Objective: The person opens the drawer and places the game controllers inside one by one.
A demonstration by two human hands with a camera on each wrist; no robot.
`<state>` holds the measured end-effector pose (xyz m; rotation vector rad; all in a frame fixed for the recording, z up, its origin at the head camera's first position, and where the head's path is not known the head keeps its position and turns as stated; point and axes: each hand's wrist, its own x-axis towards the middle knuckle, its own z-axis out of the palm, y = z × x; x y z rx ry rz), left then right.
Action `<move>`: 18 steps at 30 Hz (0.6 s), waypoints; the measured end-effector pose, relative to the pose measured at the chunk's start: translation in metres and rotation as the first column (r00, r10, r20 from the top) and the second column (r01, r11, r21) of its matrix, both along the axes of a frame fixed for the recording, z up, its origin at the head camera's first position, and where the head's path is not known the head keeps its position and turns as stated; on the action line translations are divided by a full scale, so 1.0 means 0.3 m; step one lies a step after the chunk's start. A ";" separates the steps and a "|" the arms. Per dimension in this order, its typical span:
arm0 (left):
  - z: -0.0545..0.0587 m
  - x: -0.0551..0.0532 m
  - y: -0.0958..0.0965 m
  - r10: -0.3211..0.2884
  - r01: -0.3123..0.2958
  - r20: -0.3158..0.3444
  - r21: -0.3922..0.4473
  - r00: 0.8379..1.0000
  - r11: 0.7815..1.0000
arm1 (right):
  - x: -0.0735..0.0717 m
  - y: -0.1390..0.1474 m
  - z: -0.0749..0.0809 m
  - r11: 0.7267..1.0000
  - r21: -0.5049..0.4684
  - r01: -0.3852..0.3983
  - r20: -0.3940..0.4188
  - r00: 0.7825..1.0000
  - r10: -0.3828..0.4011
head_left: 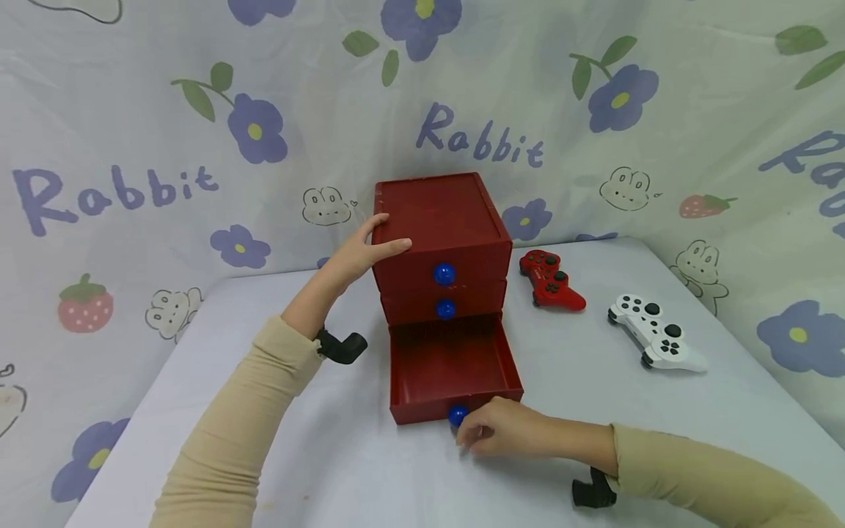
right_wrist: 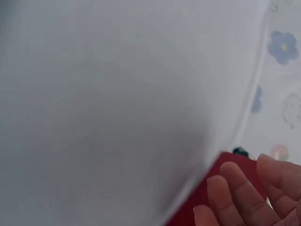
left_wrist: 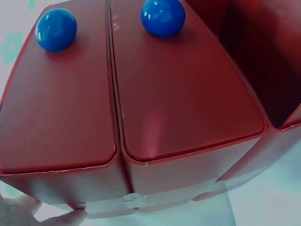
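A red three-drawer box (head_left: 442, 213) stands near the back of the table, its bottom drawer (head_left: 455, 359) pulled out with a bare floor showing. The upper two drawers are closed, each with a round blue knob (left_wrist: 162, 18). My left hand (head_left: 353, 257) rests on the box's upper left edge, thumb and fingers spread; in the left wrist view only its fingertips (left_wrist: 70, 218) show beside the box. My right hand (head_left: 505, 429) is at the front of the bottom drawer, fingers loosely bent right beside its blue knob (head_left: 458, 416).
To the right of the box lie a red game controller (head_left: 551, 280) and a white game controller (head_left: 656, 334). The table has a white cover (head_left: 343, 455). Behind it hangs a cloth (head_left: 317, 103) printed with flowers, rabbits and strawberries. Black wrist cameras are strapped to both wrists.
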<state>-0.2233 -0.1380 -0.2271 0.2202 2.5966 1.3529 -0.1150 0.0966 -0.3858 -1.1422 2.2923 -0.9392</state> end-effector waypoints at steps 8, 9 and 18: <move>-0.005 -0.007 -0.005 -0.005 0.005 -0.011 0.002 1.000 1.000 | -0.089 0.085 0.159 0.988 -0.091 0.122 0.090 0.989 -0.114; -0.011 -0.014 -0.008 -0.006 0.006 -0.012 0.001 1.000 1.000 | -0.103 0.099 0.180 0.986 -0.092 0.140 0.070 0.988 -0.134; -0.062 -0.070 -0.027 0.008 -0.008 -0.035 -0.023 0.999 1.000 | -0.264 0.234 0.313 0.914 -0.140 0.380 -0.074 0.917 -0.392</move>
